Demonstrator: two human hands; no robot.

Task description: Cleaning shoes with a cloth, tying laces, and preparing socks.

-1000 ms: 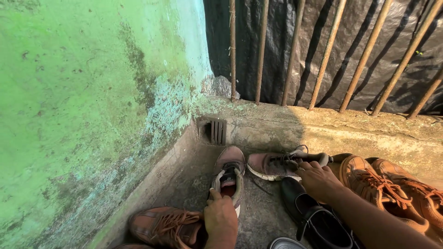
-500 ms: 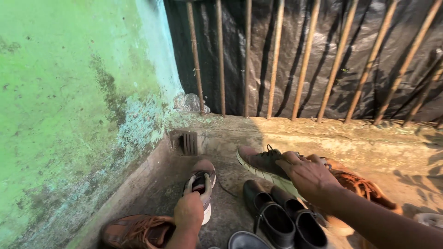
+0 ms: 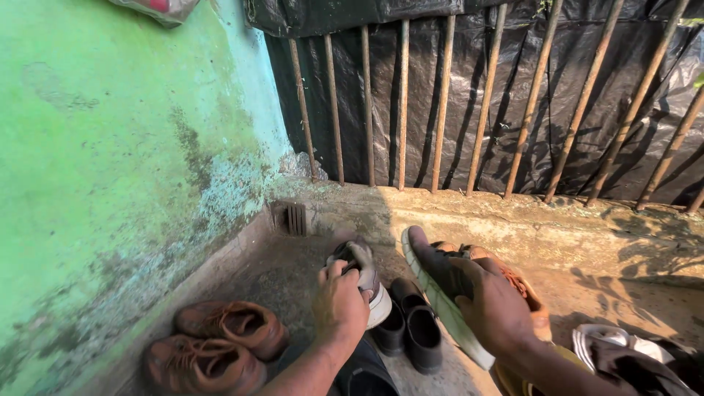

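My left hand (image 3: 339,301) grips a grey sneaker with a white sole (image 3: 364,273) and holds it off the concrete floor, toe pointing away. My right hand (image 3: 493,303) grips a second sneaker (image 3: 436,287), tilted on its side so its pale ridged sole faces left. Both shoes are lifted above a pair of small black shoes (image 3: 408,328) that stand on the floor between my forearms.
Two brown lace-up shoes (image 3: 220,345) lie by the green wall (image 3: 110,169) at lower left. Orange shoes (image 3: 519,282) sit behind my right hand, a white sandal (image 3: 598,342) at lower right. A floor drain grate (image 3: 293,218) sits below rusty bars (image 3: 440,103) backed by black plastic sheeting.
Both hands have lifted their sneakers off the floor; the right one is now turned sole-out. The camera has tilted upward, showing more of the bars.
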